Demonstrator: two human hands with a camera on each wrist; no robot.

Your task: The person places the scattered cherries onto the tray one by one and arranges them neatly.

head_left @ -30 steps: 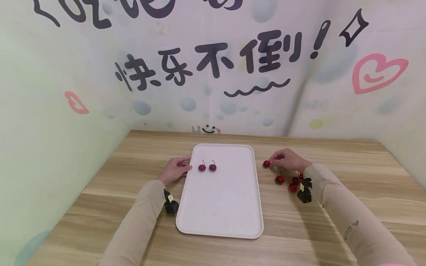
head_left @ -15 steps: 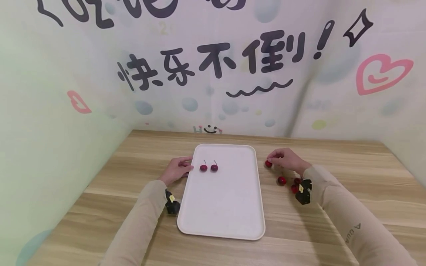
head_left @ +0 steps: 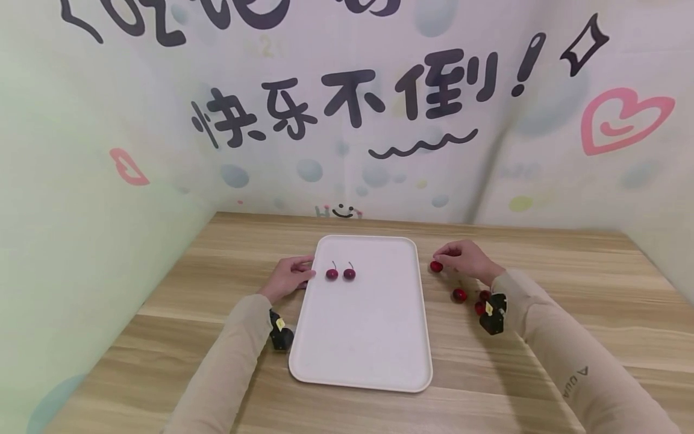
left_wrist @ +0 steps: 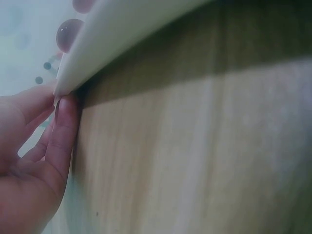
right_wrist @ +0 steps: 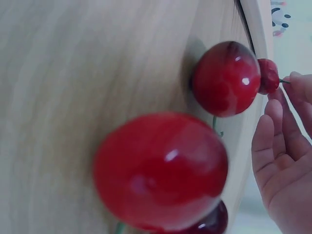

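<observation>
My left hand (head_left: 286, 278) grips the left rim of a white rectangular tray (head_left: 362, 337); in the left wrist view the thumb is above the rim and a finger (left_wrist: 63, 131) below it. Two dark red cherries (head_left: 332, 274) with upright stems sit side by side on the tray. Right of the tray, my right hand (head_left: 465, 260) pinches a red cherry (head_left: 436, 266) by its thin stem, clearest in the right wrist view. Whether that cherry touches the table cannot be told. Nearer to me lies another cherry (head_left: 459, 295).
More cherries (head_left: 480, 308) lie close under the right wrist, partly hidden by its black wrist camera (head_left: 492, 314). A wood-grain table (head_left: 217, 265) bears everything. Behind it hangs a white printed backdrop (head_left: 303, 181) that reaches the table's back edge.
My right fingers have moved slightly left, from beside the cherry to over its top, and now pinch its stem. The left hand keeps its grip on the tray. The head view has shifted slightly.
</observation>
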